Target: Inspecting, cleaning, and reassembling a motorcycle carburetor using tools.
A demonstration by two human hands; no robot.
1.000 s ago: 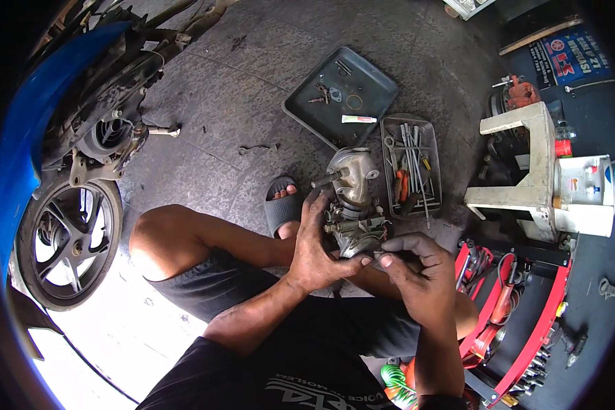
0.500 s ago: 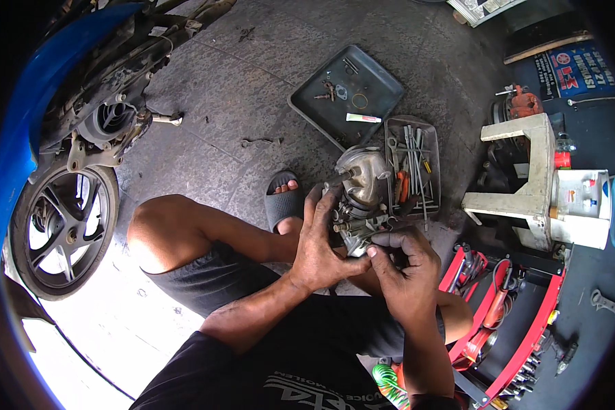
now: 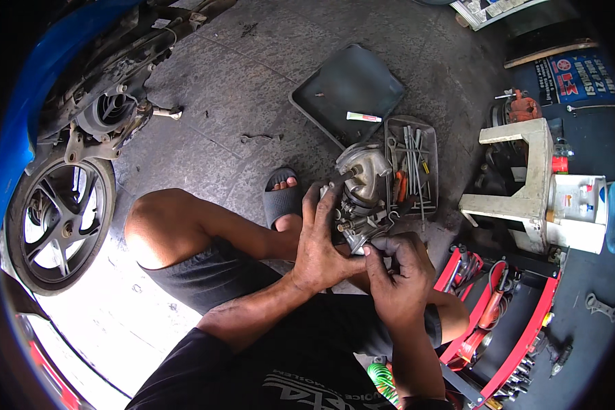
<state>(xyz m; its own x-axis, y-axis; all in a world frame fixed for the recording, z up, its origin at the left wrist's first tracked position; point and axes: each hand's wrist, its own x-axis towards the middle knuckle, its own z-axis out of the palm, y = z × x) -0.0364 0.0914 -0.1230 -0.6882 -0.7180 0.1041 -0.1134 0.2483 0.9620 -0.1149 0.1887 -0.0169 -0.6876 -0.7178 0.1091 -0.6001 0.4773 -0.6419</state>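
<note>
A silvery metal carburettor (image 3: 362, 222), with a rounded metal pipe piece (image 3: 363, 167) at its far end, is held up in front of me. My left hand (image 3: 318, 239) wraps round its left side, fingers pointing away from me. At its near right end is my right hand (image 3: 400, 266), fingers curled and thumb tip pressed to the metal edge. Whether a small part sits between those right fingers is hidden. A thin hooked metal piece (image 3: 393, 216) sticks out on the carburettor's right side.
Beyond the carburettor lies a black tray (image 3: 335, 75) with a white tube (image 3: 363, 117). Beside it is a tool tray (image 3: 430, 140) of screwdrivers and wrenches. A white stool frame (image 3: 509, 203) and red tool rack (image 3: 543, 301) stand right; a motorcycle wheel (image 3: 65, 229) is left.
My right hand has shifted slightly left, its thumb still at the carburettor's near end. The hooked piece shows more plainly. Several small parts seen earlier in the black tray no longer show.
</note>
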